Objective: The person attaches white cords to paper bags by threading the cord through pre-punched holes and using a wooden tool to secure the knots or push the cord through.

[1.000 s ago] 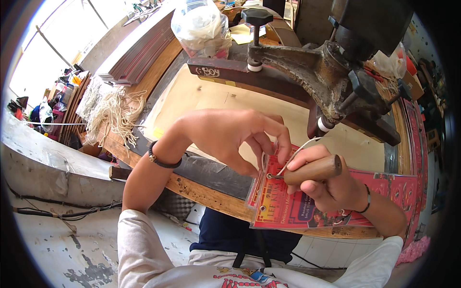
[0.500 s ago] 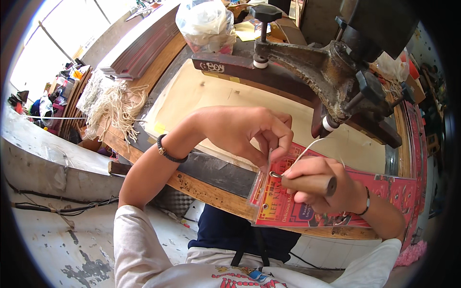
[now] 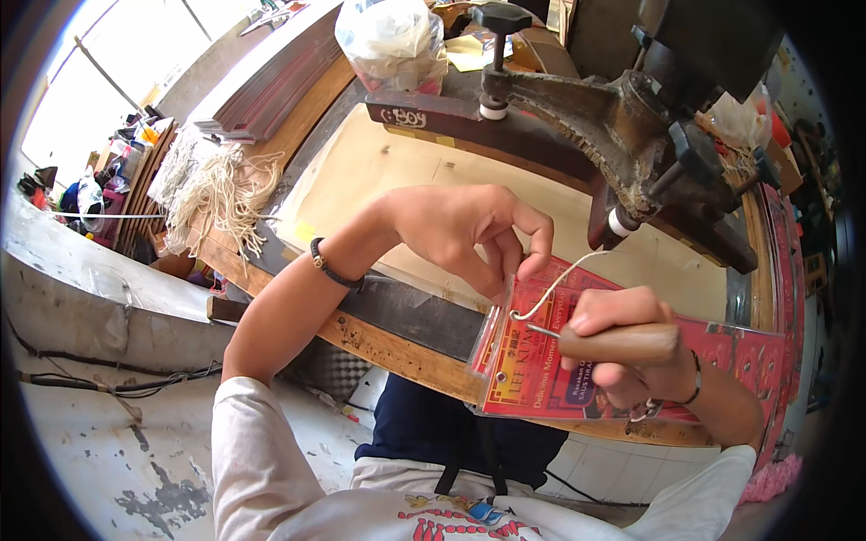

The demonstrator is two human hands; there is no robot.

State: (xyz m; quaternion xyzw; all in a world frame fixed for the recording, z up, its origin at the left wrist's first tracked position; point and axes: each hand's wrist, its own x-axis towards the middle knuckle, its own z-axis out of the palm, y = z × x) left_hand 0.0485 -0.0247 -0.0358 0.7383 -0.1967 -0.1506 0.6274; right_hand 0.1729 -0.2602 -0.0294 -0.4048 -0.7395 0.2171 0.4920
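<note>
My right hand [image 3: 618,311] grips the round wooden handle of an awl [image 3: 622,345]. Its thin metal tip points left over a stack of red printed sheets [image 3: 550,365] in clear plastic. A white cord [image 3: 564,275] passes through a hole near the stack's upper left corner and loops up to the right. At that corner my left hand [image 3: 469,236] is closed, with thumb and fingers pinched at the plastic edge. A second metal-rimmed hole shows near the lower left corner. What lies behind the stack is hidden.
A heavy dark metal press [image 3: 622,126] spans the worktable's far right. Pale board [image 3: 397,171] covers the tabletop behind my hands. To the left lie a bundle of white cords [image 3: 230,185] and stacked sheets [image 3: 271,81]. A stuffed plastic bag [image 3: 392,45] stands at the back.
My right hand has drawn the awl to the right, its tip now apart from the hole. The cord now loops freely from the hole, and my left hand has shifted only slightly.
</note>
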